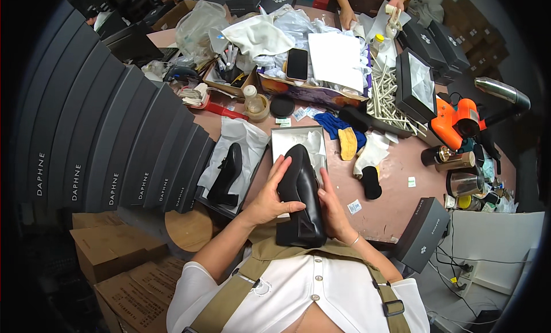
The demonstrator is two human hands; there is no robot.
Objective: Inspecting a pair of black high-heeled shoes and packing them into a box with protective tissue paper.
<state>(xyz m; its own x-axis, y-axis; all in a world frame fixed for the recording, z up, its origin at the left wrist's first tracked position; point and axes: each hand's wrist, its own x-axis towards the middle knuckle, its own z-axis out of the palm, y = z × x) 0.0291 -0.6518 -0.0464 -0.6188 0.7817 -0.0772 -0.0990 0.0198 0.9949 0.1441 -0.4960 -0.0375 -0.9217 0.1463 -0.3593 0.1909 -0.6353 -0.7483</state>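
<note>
Between my two hands is a black leather block-heeled shoe [301,186], its toe pointing away from me and its heel close to my body. My left hand [270,192] grips its left side, with the thumb laid across it toward the heel. Along the right side, my right hand [334,209] presses with the fingers stretched forward. Just beyond the shoe lies an open shoebox part [279,139] with white tissue in it. To the left, another black heeled shoe [228,173] rests on white tissue paper [251,139] in a dark box.
Dark shoeboxes [123,143] rise in a tall stack at left. Right of the shoe lie a yellow sponge [347,143], a blue cloth [328,124] and a black-tipped white cloth [372,182]. An orange heat gun [459,123] stands far right. Across the table show another person's hands [347,18].
</note>
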